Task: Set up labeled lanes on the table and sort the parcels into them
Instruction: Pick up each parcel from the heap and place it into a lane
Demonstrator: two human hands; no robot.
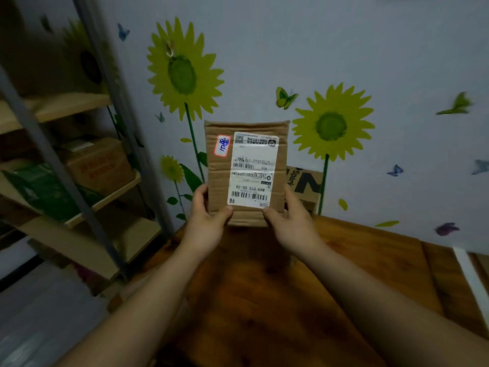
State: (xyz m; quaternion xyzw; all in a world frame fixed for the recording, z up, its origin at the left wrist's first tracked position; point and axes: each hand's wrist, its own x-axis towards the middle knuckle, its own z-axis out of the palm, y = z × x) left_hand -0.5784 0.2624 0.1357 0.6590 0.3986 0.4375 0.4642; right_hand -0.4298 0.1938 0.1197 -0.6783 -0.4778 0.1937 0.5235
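A flat brown cardboard parcel (219,186) is held upright in the air above the far end of the wooden table (370,260). Its face carries a white shipping label with barcodes and a small red-edged sticker with blue handwriting. My left hand (207,221) grips its lower left corner, thumb on the front. My right hand (291,221) grips its lower right corner the same way. Behind the parcel, part of a second cardboard box (304,184) with black print stands on the table against the wall.
A metal-framed shelf unit (79,181) stands to the left with a brown carton (100,165) and green packets (45,189) on it. The wall behind has sunflower and butterfly stickers. A white strip (468,271) lies on the table at the right edge.
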